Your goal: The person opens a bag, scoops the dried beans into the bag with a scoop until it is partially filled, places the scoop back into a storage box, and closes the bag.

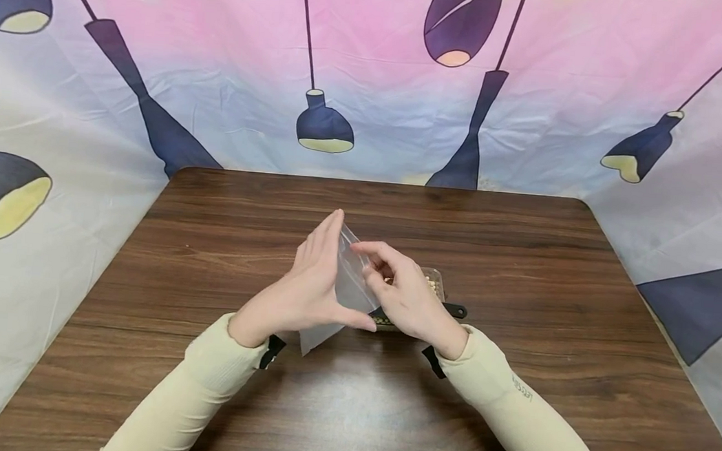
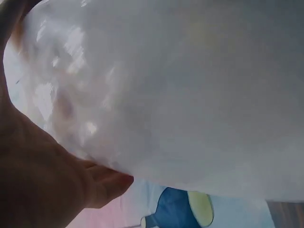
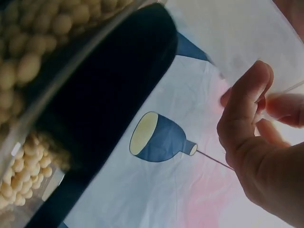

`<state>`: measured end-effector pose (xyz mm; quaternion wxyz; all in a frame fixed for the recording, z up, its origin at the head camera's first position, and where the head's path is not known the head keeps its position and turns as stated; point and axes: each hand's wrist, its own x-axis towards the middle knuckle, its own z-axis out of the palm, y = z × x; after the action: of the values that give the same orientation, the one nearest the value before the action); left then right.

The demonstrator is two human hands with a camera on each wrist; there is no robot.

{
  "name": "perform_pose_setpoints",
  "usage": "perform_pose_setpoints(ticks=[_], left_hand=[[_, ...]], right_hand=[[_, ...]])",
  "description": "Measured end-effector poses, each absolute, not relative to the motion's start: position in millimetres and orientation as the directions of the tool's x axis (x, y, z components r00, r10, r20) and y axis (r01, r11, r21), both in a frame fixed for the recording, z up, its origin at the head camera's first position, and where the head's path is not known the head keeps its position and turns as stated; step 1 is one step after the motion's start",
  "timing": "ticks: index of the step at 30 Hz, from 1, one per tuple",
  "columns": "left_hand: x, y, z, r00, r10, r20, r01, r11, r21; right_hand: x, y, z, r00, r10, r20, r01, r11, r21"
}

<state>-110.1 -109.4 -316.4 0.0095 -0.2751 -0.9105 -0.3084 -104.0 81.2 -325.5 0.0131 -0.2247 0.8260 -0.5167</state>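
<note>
A clear plastic zip bag (image 1: 352, 273) hangs over the table between the two hands, its zip edge slanting upward. My left hand (image 1: 308, 277) holds it between spread thumb and long, nearly straight fingers. Its fingertips (image 2: 116, 186) sit at the bag's side in the left wrist view, where the bag's film (image 2: 190, 95) fills most of the picture. With thumb and index finger, my right hand (image 1: 403, 293) pinches the bag's zip edge; the other fingers are bent. Behind this hand stands a clear container (image 1: 435, 280) of pale round beans (image 3: 31, 173), partly hidden.
A black utensil with a holed handle (image 1: 455, 310) lies across the bean container, its broad dark part (image 3: 114, 90) large in the right wrist view. Beneath everything is a brown wood-grain table (image 1: 211, 244). A cloth printed with lamps (image 1: 249, 122) hangs behind and beside it.
</note>
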Motion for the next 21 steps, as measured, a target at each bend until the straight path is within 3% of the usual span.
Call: perform_pose_setpoints(ticks=[6,12,16,21], left_hand=[[-109.7,-104.0,-320.7,-0.862,0.468,0.193,0.485,0.655,0.580],[-113.4,-110.1,-317.9,-0.826,0.482,0.293,0.551,0.577,0.602],[-114.9,-114.4,-317.5,-0.810,0.489,0.324,0.573,0.540,0.617],[-116.3,-116.6,-316.4,-0.806,0.482,0.344,0.580,0.526,0.622]], right_hand=[[-100.8,81.6,-324.3,-0.893,-0.403,0.200,-0.361,0.375,-0.854],[-101.0,87.4,-324.4,-0.896,-0.417,0.153,-0.345,0.437,-0.831],[-98.0,94.7,-325.4,-0.864,-0.455,0.217,-0.437,0.462,-0.771],[-96.8,100.8,-326.7,-0.770,-0.519,0.370,-0.604,0.408,-0.684]])
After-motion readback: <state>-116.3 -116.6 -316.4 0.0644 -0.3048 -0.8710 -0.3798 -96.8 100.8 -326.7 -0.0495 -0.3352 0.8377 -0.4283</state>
